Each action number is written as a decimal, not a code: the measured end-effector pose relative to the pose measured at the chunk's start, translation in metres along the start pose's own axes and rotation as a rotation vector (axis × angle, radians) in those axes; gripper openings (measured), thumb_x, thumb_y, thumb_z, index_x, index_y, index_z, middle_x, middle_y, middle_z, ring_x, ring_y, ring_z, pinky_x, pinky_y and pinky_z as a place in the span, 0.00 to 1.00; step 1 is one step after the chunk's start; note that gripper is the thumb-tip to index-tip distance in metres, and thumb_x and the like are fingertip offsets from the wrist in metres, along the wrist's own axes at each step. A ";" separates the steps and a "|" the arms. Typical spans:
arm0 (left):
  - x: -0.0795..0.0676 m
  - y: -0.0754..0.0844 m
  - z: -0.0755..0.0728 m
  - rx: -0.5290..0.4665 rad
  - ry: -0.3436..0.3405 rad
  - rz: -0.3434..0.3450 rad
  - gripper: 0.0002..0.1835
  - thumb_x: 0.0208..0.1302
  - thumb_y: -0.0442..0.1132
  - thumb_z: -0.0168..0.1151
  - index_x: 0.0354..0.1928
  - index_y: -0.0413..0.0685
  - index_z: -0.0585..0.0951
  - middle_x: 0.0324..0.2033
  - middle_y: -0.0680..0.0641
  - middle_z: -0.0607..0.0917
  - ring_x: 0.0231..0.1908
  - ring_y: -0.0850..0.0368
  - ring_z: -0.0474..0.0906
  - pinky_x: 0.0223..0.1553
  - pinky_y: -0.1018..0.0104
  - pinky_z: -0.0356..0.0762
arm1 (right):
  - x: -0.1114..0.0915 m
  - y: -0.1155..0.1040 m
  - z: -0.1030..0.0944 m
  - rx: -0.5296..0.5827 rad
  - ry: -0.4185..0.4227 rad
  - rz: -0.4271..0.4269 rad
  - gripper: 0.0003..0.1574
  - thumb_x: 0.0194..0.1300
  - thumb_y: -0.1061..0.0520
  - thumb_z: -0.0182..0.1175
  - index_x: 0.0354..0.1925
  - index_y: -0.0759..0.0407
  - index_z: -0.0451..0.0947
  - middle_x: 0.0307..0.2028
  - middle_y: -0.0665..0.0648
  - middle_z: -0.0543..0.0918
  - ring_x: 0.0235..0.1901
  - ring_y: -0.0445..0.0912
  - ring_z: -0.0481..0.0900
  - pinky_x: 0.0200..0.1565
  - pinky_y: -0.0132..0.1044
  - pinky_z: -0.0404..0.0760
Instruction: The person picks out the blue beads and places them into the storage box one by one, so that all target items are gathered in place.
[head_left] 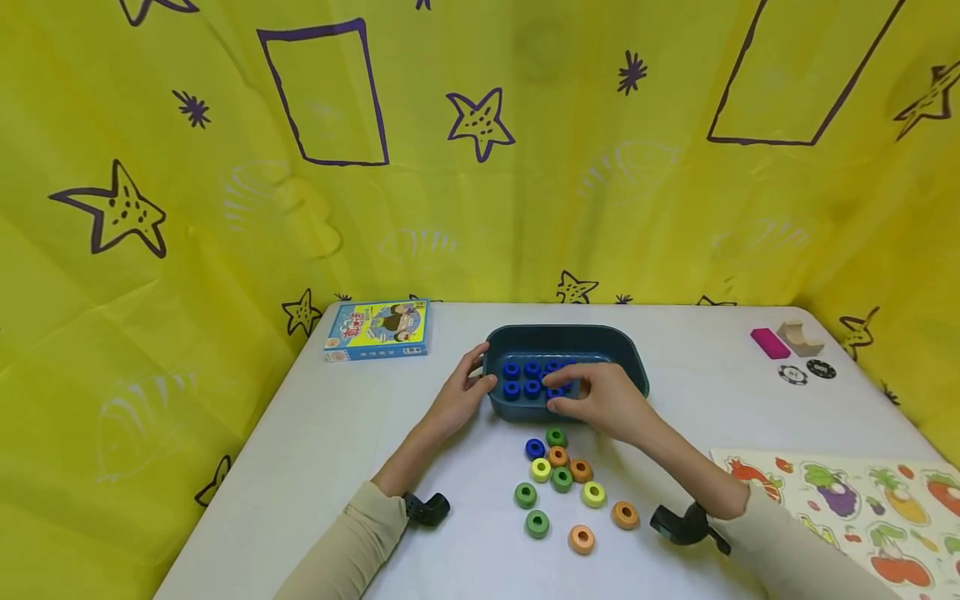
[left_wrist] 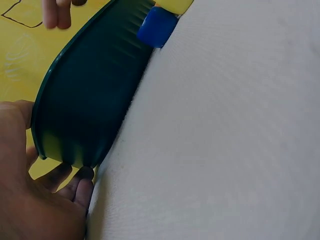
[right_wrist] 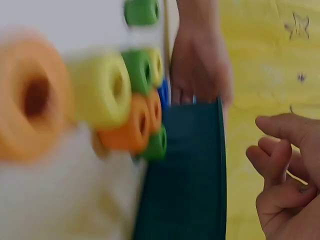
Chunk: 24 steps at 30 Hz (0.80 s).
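A dark teal plastic tub (head_left: 566, 337) stands on the table with several blue rings (head_left: 512, 390) set in rows on its floor. My left hand (head_left: 459, 398) grips the tub's left end, thumb at the rim and fingers against the outer wall in the left wrist view. Over the tub's right half hovers my right hand (head_left: 611, 400), thumb and forefinger apart; nothing shows between its loosely bent fingers (right_wrist: 280, 127). It hides some blue rings. In front of the tub lie one blue ring (head_left: 535, 449) and several green (head_left: 537, 523), yellow (head_left: 593, 494) and orange rings (head_left: 581, 539).
A blue and yellow card-game box (head_left: 378, 330) lies at the back left. To the back right are a magenta block (head_left: 769, 343), a beige curved block (head_left: 801, 337) and two round chips (head_left: 821, 368). A fruit-and-vegetable sticker sheet (head_left: 855, 500) covers the right front.
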<state>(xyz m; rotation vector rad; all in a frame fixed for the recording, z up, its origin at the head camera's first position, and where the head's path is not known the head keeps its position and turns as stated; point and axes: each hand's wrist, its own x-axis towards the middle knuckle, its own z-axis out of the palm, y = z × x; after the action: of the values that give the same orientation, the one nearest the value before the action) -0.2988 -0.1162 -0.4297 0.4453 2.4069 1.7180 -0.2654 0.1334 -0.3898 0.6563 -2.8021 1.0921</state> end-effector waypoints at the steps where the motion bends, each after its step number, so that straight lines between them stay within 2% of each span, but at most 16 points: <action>1: 0.000 0.000 0.000 -0.001 0.001 0.006 0.31 0.69 0.44 0.51 0.71 0.58 0.55 0.67 0.42 0.59 0.60 0.45 0.66 0.58 0.52 0.64 | -0.006 -0.004 0.003 -0.004 -0.020 -0.013 0.15 0.52 0.48 0.69 0.41 0.45 0.84 0.26 0.43 0.79 0.17 0.42 0.68 0.17 0.32 0.65; 7: -0.001 0.000 0.000 0.008 0.005 0.012 0.31 0.69 0.46 0.51 0.71 0.58 0.55 0.67 0.42 0.60 0.60 0.44 0.66 0.58 0.51 0.64 | -0.023 -0.007 0.021 -0.001 -0.142 -0.021 0.16 0.52 0.50 0.69 0.43 0.46 0.84 0.18 0.45 0.73 0.15 0.40 0.68 0.17 0.31 0.66; 12: -0.001 0.000 0.001 0.006 -0.004 -0.002 0.31 0.69 0.45 0.50 0.71 0.58 0.54 0.67 0.43 0.59 0.61 0.45 0.65 0.58 0.52 0.64 | -0.026 0.003 0.032 -0.006 -0.226 -0.002 0.19 0.54 0.50 0.68 0.47 0.47 0.82 0.14 0.47 0.72 0.14 0.40 0.69 0.17 0.31 0.68; 16: -0.001 0.001 0.002 0.008 0.001 -0.011 0.31 0.69 0.46 0.51 0.71 0.58 0.54 0.67 0.43 0.59 0.61 0.44 0.64 0.58 0.51 0.64 | -0.025 0.010 0.037 -0.010 -0.252 -0.018 0.19 0.56 0.51 0.66 0.48 0.46 0.82 0.13 0.46 0.72 0.13 0.40 0.70 0.18 0.32 0.69; 20: -0.001 0.001 0.002 0.012 0.005 -0.008 0.32 0.69 0.47 0.51 0.71 0.58 0.54 0.67 0.43 0.60 0.61 0.44 0.65 0.58 0.51 0.64 | -0.023 0.013 0.040 -0.020 -0.268 -0.025 0.18 0.57 0.52 0.65 0.49 0.46 0.82 0.18 0.45 0.74 0.13 0.40 0.70 0.18 0.32 0.69; 24: 0.000 0.000 0.002 0.012 0.006 0.002 0.31 0.69 0.47 0.51 0.71 0.58 0.55 0.67 0.43 0.60 0.60 0.45 0.66 0.58 0.51 0.64 | -0.020 0.014 0.042 -0.036 -0.291 -0.037 0.19 0.57 0.52 0.65 0.48 0.46 0.82 0.32 0.40 0.80 0.16 0.39 0.70 0.19 0.32 0.69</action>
<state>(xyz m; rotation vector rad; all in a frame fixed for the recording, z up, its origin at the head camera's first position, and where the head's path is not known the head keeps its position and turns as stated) -0.2985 -0.1146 -0.4305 0.4455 2.4226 1.7092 -0.2485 0.1219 -0.4343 0.9286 -3.0251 1.0110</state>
